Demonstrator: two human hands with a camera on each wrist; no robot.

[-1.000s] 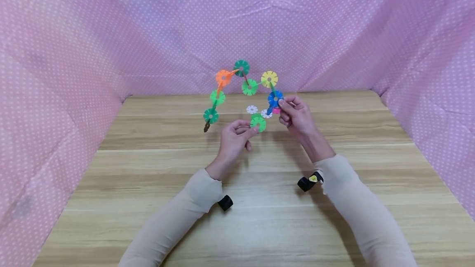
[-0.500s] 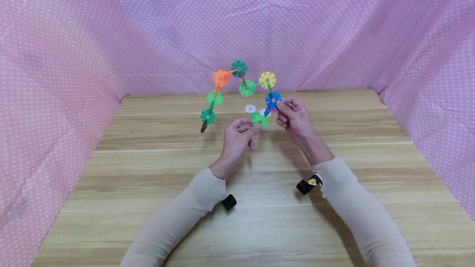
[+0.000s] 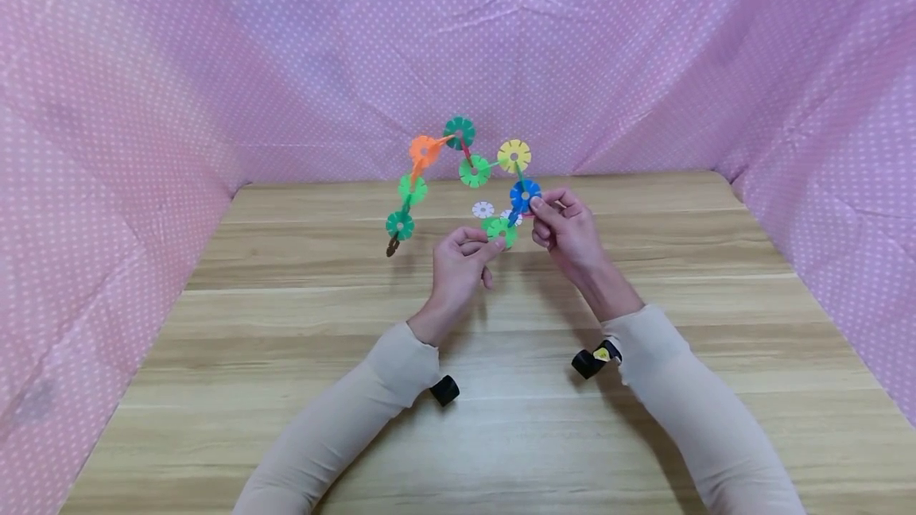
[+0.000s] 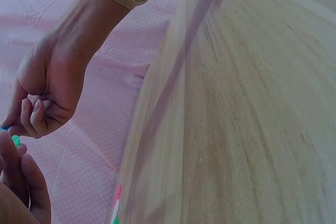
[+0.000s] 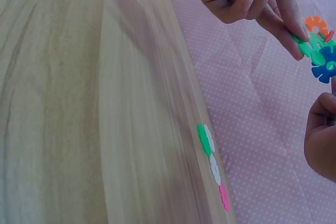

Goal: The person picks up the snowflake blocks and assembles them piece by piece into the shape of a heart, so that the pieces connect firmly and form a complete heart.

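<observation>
In the head view, a chain of slotted plastic snowflake discs hangs in the air above the table, with green, orange (image 3: 425,151), yellow (image 3: 514,156) and blue pieces and a brown disc (image 3: 392,245) at its left end. My right hand (image 3: 570,235) pinches the blue disc (image 3: 525,195) near the chain's right end. Between thumb and fingers, my left hand (image 3: 461,261) holds a light green disc (image 3: 505,232). That disc's edge meets the lower, edge-on blue disc (image 3: 514,218); whether their slots interlock I cannot tell. The right wrist view shows the green disc (image 5: 311,51) close beside the blue disc (image 5: 325,65).
Loose discs lie on the wooden table (image 3: 343,388) beyond the hands: a white disc (image 3: 483,210), a second white one, a green disc (image 5: 203,140) and a pink disc (image 5: 224,196). Pink dotted cloth (image 3: 458,38) hangs around the back and sides.
My left hand has moved slightly right and up, bringing the green disc against the lower blue disc. My right hand and the chain have shifted slightly left.
</observation>
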